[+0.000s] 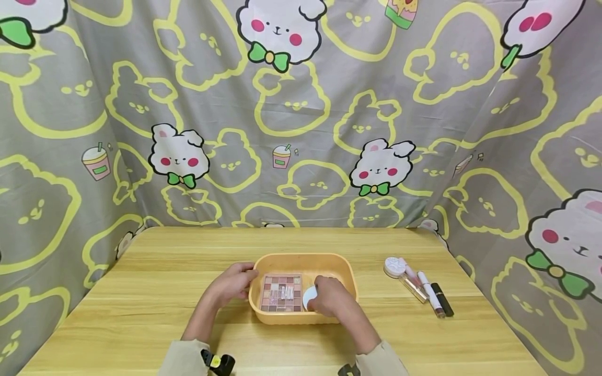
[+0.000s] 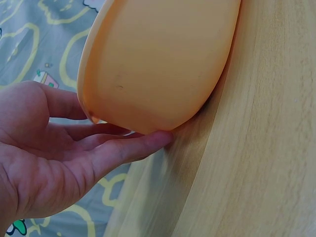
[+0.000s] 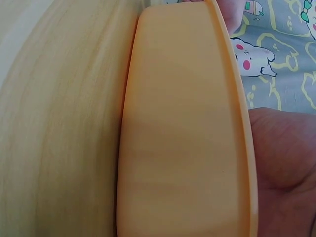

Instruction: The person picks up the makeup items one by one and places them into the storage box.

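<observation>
An orange plastic basin (image 1: 301, 317) stands on the table. My left hand (image 1: 233, 284) holds its left end, thumb at the rim and fingers against the outer wall; the left wrist view shows this hand (image 2: 64, 153) under the rim. Inside the basin lies an eyeshadow palette (image 1: 282, 293) with a grid of pinkish and brown pans. To its right, my right hand (image 1: 333, 296) reaches in over the near rim and grips a round white item (image 1: 309, 297), partly covered by the fingers. In the right wrist view, the basin wall (image 3: 182, 118) hides the fingertips.
To the right of the basin lie a round white-lidded case (image 1: 394, 267), a gold-ended tube (image 1: 415, 289), a white tube with a dark end (image 1: 430, 293) and a black tube (image 1: 442, 299). A patterned grey curtain (image 1: 320, 209) surrounds the wooden table (image 1: 188, 250).
</observation>
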